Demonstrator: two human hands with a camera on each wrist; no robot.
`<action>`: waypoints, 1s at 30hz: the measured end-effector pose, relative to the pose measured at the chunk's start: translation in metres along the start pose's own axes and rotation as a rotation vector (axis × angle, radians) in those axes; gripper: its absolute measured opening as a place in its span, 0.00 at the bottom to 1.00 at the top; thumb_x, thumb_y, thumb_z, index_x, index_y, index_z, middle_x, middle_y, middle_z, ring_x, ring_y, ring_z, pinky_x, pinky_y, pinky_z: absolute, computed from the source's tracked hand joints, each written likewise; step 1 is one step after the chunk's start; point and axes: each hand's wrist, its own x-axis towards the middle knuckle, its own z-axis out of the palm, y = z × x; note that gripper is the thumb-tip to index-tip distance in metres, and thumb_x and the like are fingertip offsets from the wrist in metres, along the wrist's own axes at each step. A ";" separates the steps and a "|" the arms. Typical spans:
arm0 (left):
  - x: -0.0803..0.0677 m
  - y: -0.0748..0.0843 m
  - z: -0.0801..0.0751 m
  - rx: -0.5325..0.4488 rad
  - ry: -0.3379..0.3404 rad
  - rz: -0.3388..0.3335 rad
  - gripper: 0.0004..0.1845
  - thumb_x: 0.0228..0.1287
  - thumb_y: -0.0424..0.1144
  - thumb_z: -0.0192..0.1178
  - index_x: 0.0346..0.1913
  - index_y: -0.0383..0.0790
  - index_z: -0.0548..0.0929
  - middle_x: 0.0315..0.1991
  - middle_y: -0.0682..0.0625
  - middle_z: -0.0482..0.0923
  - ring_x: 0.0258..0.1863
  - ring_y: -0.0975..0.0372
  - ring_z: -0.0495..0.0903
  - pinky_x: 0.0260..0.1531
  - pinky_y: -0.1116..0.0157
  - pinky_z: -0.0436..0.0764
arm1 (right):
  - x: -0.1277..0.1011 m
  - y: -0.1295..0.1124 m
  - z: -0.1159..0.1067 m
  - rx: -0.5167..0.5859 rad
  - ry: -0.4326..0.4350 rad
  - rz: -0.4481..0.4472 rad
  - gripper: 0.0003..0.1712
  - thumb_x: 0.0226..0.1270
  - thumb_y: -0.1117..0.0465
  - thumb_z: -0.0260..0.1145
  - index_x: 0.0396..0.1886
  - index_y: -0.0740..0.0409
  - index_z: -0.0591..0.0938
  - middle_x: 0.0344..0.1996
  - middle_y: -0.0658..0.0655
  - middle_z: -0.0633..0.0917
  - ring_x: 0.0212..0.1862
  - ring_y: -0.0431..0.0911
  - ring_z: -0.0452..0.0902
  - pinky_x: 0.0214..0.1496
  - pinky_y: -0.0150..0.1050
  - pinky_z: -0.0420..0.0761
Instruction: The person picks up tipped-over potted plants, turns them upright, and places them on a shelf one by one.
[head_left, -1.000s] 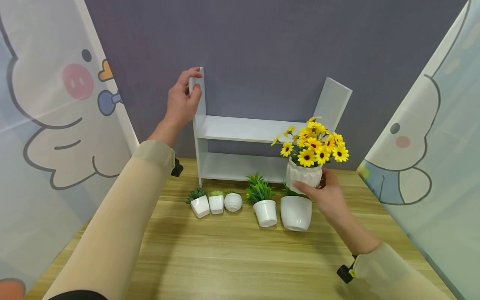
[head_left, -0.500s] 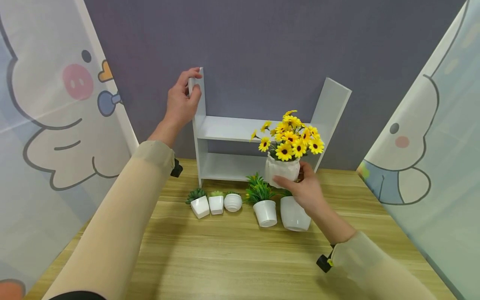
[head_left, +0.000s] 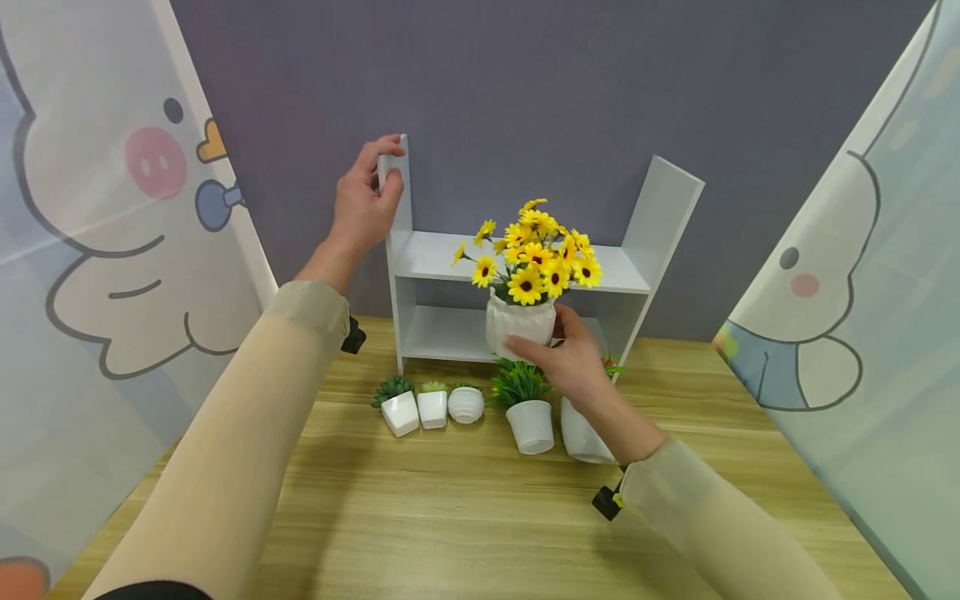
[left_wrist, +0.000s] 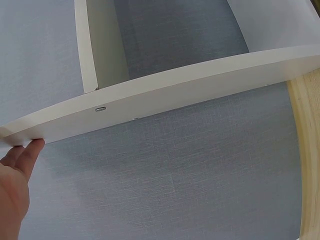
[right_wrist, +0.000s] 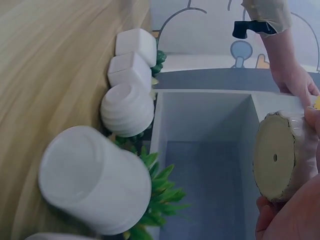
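Note:
My right hand [head_left: 573, 354] grips a white fluted flowerpot [head_left: 517, 323] full of yellow sunflowers [head_left: 536, 258], held up in front of the shelf's lower part. From the right wrist camera, its round underside [right_wrist: 273, 159] shows a small hole. My left hand [head_left: 365, 200] pinches the upper end of the left side panel of a white two-tier shelf [head_left: 442, 254]. In the left wrist view, fingertips [left_wrist: 36, 145] rest against that panel's outer face. Just below the held pot stands a white pot with a spiky green plant [head_left: 531, 427].
Three small white succulent pots [head_left: 432, 408] lie in a row before the shelf, on a wooden table [head_left: 420, 517]. A larger white pot [head_left: 581, 433] sits partly behind my right wrist. The shelf's slanted right panel [head_left: 663, 217] rises at the right. A grey wall [head_left: 525, 100] stands behind.
My right hand has carried the sunflower pot leftward, from over the larger white pot to the shelf's middle. My left hand has stayed on the side panel.

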 end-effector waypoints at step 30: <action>0.000 0.000 -0.003 0.019 0.000 -0.002 0.18 0.84 0.37 0.49 0.69 0.47 0.79 0.81 0.63 0.72 0.80 0.62 0.73 0.79 0.55 0.76 | 0.068 -0.058 0.029 -0.034 0.031 -0.095 0.49 0.66 0.38 0.80 0.79 0.52 0.71 0.65 0.55 0.81 0.63 0.52 0.78 0.59 0.51 0.84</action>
